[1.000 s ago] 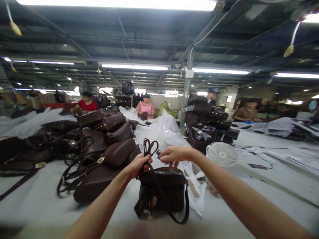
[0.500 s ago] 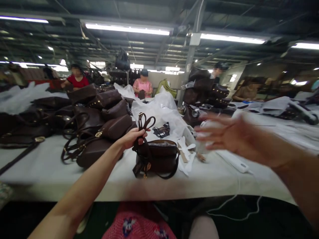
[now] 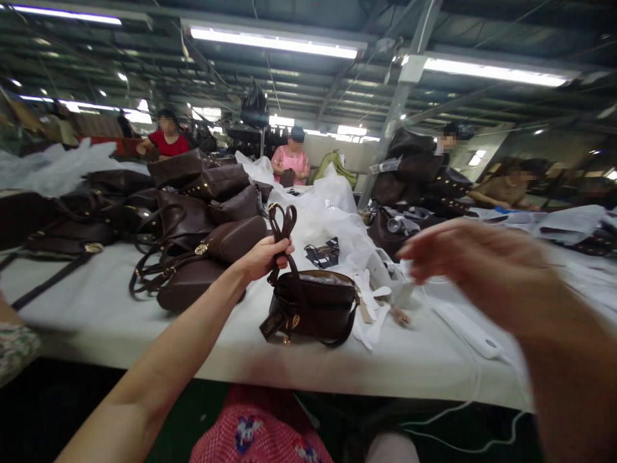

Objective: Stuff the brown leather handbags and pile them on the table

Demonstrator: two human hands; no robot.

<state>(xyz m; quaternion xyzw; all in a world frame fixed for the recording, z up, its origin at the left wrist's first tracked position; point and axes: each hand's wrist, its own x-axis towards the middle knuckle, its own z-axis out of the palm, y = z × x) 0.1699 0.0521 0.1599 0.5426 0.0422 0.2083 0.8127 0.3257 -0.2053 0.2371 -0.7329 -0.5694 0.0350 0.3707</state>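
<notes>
My left hand [image 3: 267, 257] is closed around the folded strap [image 3: 283, 222] of a small dark brown handbag [image 3: 315, 312], and the looped strap end sticks up above my fingers. The bag stands upright on the table with its top showing a pale lining or filling. A black tag [image 3: 273, 325] and gold-coloured charms hang at its left side. Over the table to the right, my right hand [image 3: 463, 254] is raised near a white bin [image 3: 380, 269]. Its fingers are bent and smeared by motion, so whether they hold anything cannot be seen.
Several brown handbags [image 3: 193, 276] are heaped at left. Behind my bag lie clear plastic wrapping [image 3: 332, 215] and black tags [image 3: 324, 253]. White strips [image 3: 371, 308] and a white corded device [image 3: 470, 331] are at right. Co-workers sit farther back.
My right hand has gone from spread fingers to a more bent, gathered shape near the bin. The view has shifted slightly; my left hand still grips the strap.
</notes>
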